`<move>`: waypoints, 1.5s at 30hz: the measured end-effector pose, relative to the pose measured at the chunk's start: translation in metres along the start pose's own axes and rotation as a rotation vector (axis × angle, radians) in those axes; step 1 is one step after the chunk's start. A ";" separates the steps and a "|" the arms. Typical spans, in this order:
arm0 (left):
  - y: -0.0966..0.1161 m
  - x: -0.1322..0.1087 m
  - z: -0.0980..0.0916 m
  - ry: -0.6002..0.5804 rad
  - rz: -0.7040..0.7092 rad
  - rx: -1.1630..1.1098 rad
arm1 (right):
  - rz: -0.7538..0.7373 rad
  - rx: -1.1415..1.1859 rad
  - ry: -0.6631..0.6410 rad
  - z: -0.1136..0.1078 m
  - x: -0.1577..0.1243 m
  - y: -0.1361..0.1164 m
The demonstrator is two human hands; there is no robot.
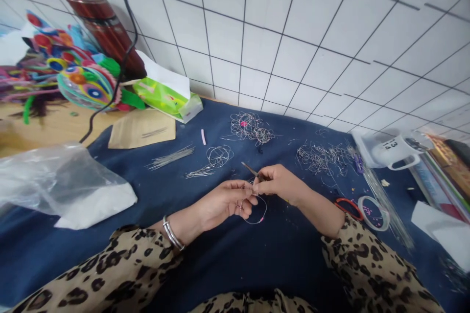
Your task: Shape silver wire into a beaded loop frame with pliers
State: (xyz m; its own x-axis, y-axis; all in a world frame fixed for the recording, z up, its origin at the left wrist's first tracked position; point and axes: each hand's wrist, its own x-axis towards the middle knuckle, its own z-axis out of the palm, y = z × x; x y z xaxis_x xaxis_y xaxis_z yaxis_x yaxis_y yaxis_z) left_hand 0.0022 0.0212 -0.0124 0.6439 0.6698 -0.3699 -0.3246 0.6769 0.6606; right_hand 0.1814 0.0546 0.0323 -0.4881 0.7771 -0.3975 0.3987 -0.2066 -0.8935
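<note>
My left hand, with a silver bangle on its wrist, pinches a thin wire loop between thumb and fingers. A small pink bead sits on the loop's lower right part. Close against it, my right hand is closed around a slim pointed metal tool, whose tip points up and left. The tool's grip is mostly hidden in the palm, so its exact kind is unclear. The fingertips of both hands meet at the wire, and they cover the spot where it is held.
Tangled wire coils and straight wire bundles lie on the dark blue cloth. To the right are a clear round dish with pink beads, an orange-red ring and a white mug. A plastic bag lies left.
</note>
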 end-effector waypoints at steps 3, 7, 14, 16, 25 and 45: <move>0.001 0.000 -0.002 0.001 -0.001 0.024 | 0.001 -0.024 0.001 0.000 0.002 0.000; 0.002 0.000 -0.002 0.004 -0.006 0.050 | -0.010 -0.113 0.017 -0.001 0.003 0.000; 0.001 0.002 -0.004 0.048 -0.012 0.078 | -0.019 -0.116 0.001 -0.001 0.006 -0.004; 0.002 0.003 -0.004 0.065 -0.003 0.075 | -0.028 -0.103 0.028 0.000 0.007 -0.003; -0.003 0.004 -0.002 0.118 0.062 0.058 | -0.077 -0.002 0.092 0.006 0.006 0.012; -0.007 0.005 -0.001 0.204 0.127 0.136 | -0.117 -0.203 0.209 0.010 -0.003 0.015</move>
State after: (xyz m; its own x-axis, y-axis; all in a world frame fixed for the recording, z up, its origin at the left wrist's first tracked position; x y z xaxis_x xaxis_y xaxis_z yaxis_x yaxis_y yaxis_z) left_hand 0.0072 0.0205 -0.0192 0.4464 0.8035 -0.3938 -0.2888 0.5459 0.7865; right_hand 0.1807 0.0431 0.0181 -0.3782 0.8981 -0.2243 0.5067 -0.0020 -0.8621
